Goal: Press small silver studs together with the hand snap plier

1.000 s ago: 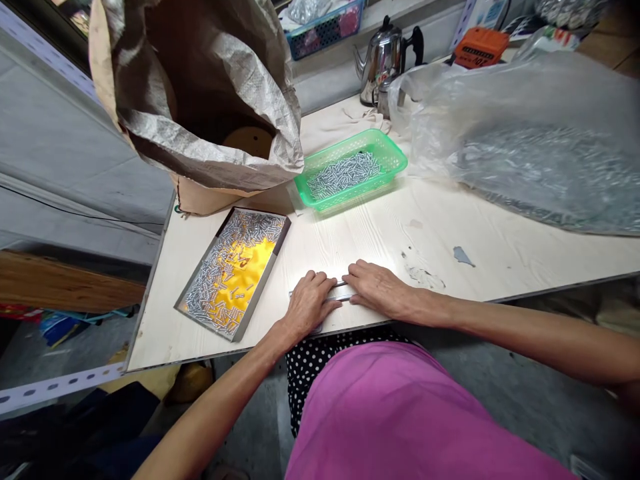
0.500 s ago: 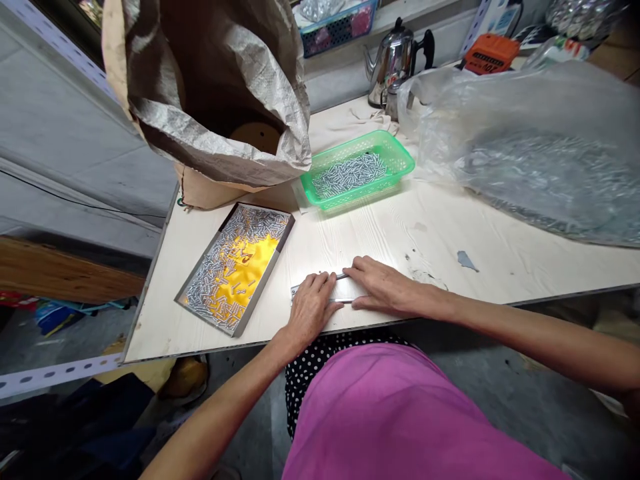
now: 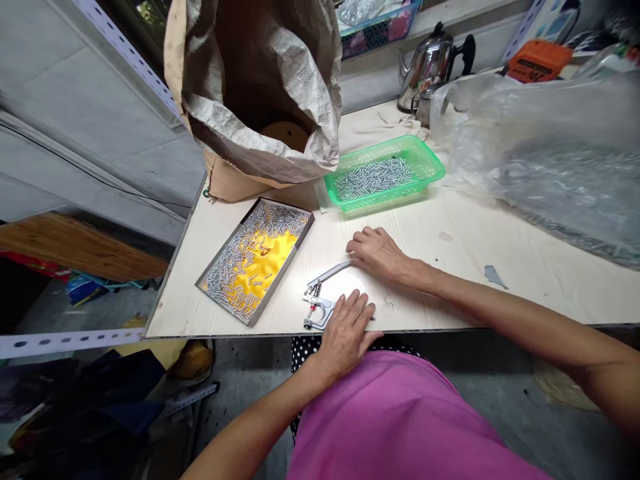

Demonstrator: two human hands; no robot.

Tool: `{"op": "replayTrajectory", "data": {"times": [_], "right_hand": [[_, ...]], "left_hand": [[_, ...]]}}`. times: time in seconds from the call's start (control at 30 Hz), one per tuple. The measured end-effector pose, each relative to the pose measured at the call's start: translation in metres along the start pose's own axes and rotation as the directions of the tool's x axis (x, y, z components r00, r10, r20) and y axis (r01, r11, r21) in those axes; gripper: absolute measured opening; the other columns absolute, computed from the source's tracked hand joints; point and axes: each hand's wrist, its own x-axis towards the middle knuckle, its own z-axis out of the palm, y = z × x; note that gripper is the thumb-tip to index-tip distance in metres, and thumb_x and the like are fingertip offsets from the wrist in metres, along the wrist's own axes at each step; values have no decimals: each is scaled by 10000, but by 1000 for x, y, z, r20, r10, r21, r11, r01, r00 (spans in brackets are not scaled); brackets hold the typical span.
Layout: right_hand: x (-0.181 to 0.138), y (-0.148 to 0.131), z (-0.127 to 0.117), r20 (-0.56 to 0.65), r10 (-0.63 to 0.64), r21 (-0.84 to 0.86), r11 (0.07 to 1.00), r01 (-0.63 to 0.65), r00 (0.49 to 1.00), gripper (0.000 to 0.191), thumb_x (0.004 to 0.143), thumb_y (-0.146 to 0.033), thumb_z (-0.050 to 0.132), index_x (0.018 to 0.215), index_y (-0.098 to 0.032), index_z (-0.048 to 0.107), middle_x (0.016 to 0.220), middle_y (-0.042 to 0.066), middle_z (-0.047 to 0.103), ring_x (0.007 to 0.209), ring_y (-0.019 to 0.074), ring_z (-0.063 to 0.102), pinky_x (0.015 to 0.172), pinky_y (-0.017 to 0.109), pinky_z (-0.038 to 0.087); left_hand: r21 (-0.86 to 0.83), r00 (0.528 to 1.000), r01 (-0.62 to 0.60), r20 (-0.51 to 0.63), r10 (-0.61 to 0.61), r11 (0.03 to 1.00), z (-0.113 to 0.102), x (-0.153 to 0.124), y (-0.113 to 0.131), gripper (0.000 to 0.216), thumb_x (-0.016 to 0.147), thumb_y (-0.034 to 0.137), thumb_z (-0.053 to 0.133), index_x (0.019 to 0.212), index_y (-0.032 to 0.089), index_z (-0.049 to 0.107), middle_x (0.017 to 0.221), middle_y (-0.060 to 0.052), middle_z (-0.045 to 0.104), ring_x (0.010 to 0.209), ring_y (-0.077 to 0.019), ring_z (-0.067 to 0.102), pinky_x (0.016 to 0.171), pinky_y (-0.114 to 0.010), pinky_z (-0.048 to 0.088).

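A metal plier-like hand tool [image 3: 320, 293] with a spring lies open on the pale table [image 3: 450, 267] near its front edge. My left hand [image 3: 345, 327] rests flat over its lower handle, fingers stretched out. My right hand [image 3: 377, 252] holds the end of the upper handle, fingers curled on it. To the left lies a flat metal tray [image 3: 256, 259] with a yellow lining and several small silver pins. A green plastic basket [image 3: 385, 175] farther back holds more of the same pins.
A big open paper sack [image 3: 260, 93] stands at the table's back left. A large clear plastic bag [image 3: 550, 160] of metal parts fills the right side. A steel kettle [image 3: 433, 63] and an orange box [image 3: 537, 60] stand at the back. Grey metal shelving [image 3: 115, 47] is at left.
The tool's handles have swung apart: my right hand moved up and away with the upper handle, my left hand slid toward the table edge. The camera view shifted left.
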Motion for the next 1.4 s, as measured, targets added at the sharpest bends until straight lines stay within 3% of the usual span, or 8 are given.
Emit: {"op": "replayTrajectory", "data": {"times": [0.2, 0.43, 0.57, 0.67, 0.8, 1.1, 1.27, 1.4], "right_hand": [[15, -78, 15, 50, -539, 68, 842, 536, 841, 80, 881, -258, 639, 873, -219, 708, 986, 77, 613, 989, 255, 439, 734, 353, 297], [24, -112, 38, 10, -653, 49, 757, 651, 758, 122, 897, -166, 578, 790, -169, 634, 866, 61, 613, 886, 211, 473, 756, 347, 335], [38, -82, 6, -289, -486, 125, 835, 536, 825, 184, 973, -199, 449, 919, -162, 620, 857, 51, 631, 825, 194, 508, 745, 327, 362], [59, -35, -38, -476, -255, 121, 929, 350, 841, 217, 986, -195, 408, 975, -148, 620, 902, 77, 644, 871, 199, 541, 791, 321, 385], [76, 15, -85, -551, 50, -9, 998, -65, 833, 156, 945, -179, 504, 970, -151, 656, 939, 113, 656, 897, 239, 559, 788, 350, 386], [-13, -49, -35, -68, -163, 240, 955, 174, 984, 161, 964, -266, 507, 930, -181, 640, 921, 55, 633, 873, 185, 574, 791, 314, 420], [-73, -61, -16, 86, -144, 384, 918, 100, 986, 146, 947, -291, 540, 1005, -169, 598, 1059, 91, 593, 985, 217, 544, 883, 357, 421], [-85, -58, 5, 63, -93, 382, 922, 62, 994, 116, 953, -214, 504, 1035, -174, 575, 1051, 96, 589, 962, 226, 535, 868, 378, 413]], "left_hand": [[-66, 991, 129, 52, -126, 989, 10, -4, 0, 541, 922, 540, 494, 1252, 122, 592, 1202, -177, 660, 1181, -324, 592, 1021, -485, 461], [-81, 991, 116, 71, -111, 990, -3, -13, 14, 492, 922, 499, 531, 1271, 154, 566, 1137, -123, 685, 1089, -271, 634, 944, -387, 502], [34, 979, -54, -197, 60, 998, -41, -23, -10, 254, 979, 219, 448, 1166, 163, 611, 1070, -92, 691, 1027, -193, 624, 932, -330, 490], [194, 903, 220, -411, -124, 956, -81, -31, -58, 269, 967, 162, 425, 1141, 153, 631, 1010, -114, 674, 965, -220, 590, 858, -363, 506], [285, 869, 457, -345, -354, 843, -113, -36, -125, 235, 944, 236, 470, 987, 178, 694, 933, -94, 660, 895, -254, 561, 775, -379, 501], [204, 891, 453, -132, -434, 868, -100, -41, -173, 329, 944, 318, 412, 769, 211, 668, 836, -65, 629, 845, -228, 568, 737, -325, 451], [114, 879, 473, -130, -459, 874, -121, -29, -149, 290, 896, 305, 427, 734, 197, 643, 805, -70, 644, 843, -230, 581, 764, -330, 454], [-255, 755, 630, -22, -656, 733, -122, -22, -110, 240, 810, 377, 547, 862, 182, 678, 801, -46, 690, 725, -186, 624, 686, -285, 480]]}}
